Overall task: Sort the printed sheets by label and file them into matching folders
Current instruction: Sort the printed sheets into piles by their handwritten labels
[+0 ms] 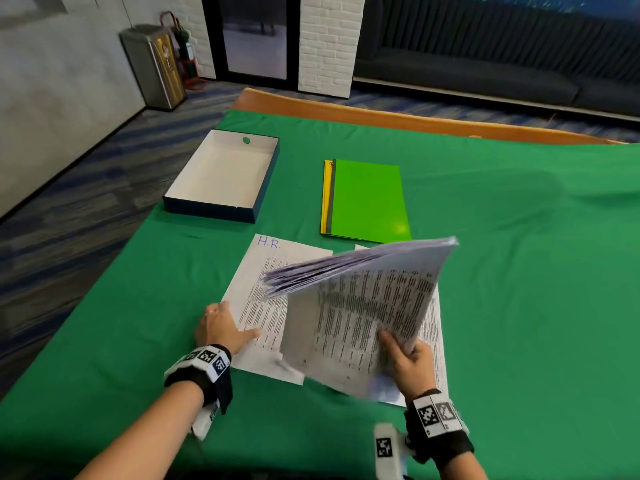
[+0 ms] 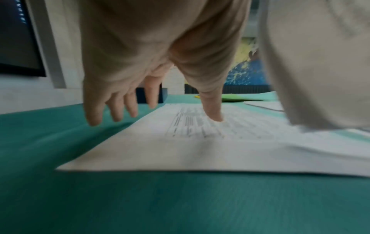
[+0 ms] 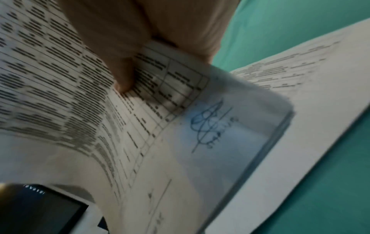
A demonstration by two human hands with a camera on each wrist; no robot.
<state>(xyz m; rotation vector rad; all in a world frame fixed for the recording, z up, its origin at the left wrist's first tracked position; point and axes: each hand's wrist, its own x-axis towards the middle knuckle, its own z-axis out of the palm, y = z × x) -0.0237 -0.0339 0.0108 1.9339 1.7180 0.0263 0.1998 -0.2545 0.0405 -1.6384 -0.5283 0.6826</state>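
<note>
My right hand (image 1: 403,351) grips a thick stack of printed sheets (image 1: 367,299) by its near edge and holds it tilted up above the green cloth; the thumb (image 3: 122,74) presses on the printed face. A sheet marked "H.R." (image 1: 273,271) lies flat on the cloth at the left. My left hand (image 1: 221,329) rests open on its left edge, with the thumb (image 2: 213,110) touching the page (image 2: 200,150). Another sheet (image 1: 434,327) lies under the lifted stack at the right. A green folder (image 1: 369,199) sits on top of a yellow one (image 1: 325,199) farther back.
An open white-lined box (image 1: 225,174) with dark blue walls stands at the back left of the table (image 1: 519,271). The table's wooden far rim (image 1: 381,114) runs behind it. A metal bin (image 1: 156,67) stands on the floor by the wall.
</note>
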